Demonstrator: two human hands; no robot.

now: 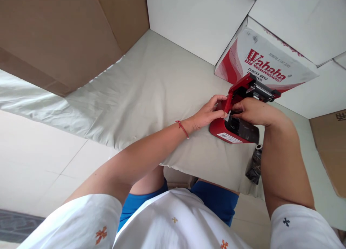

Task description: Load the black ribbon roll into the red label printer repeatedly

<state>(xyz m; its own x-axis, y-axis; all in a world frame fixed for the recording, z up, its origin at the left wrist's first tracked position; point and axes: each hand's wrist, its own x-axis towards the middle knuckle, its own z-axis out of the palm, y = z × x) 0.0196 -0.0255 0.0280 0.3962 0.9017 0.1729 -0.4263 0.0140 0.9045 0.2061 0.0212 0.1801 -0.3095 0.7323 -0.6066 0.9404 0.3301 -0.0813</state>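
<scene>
A red and black label printer [229,130] stands on the pale cloth with its lid raised; a white sticker shows on its near side. My left hand [209,113] grips the printer's left side, with thumb and fingers at the red edge near the hinge. A small whitish piece shows by the thumb tip. My right hand [252,111] reaches into the open printer under the lid, fingers curled and pointing left. What its fingertips hold, if anything, is hidden. Close to my right forearm lies a dark roll [254,166] with a pale core, partly wrapped in black plastic.
A Wahaha water carton [270,63] stands right behind the printer, against stacked white boxes [200,21]. One large brown carton [67,36] occupies the left back of the cloth-covered surface [151,86]. Another brown carton [331,148] is at the far right.
</scene>
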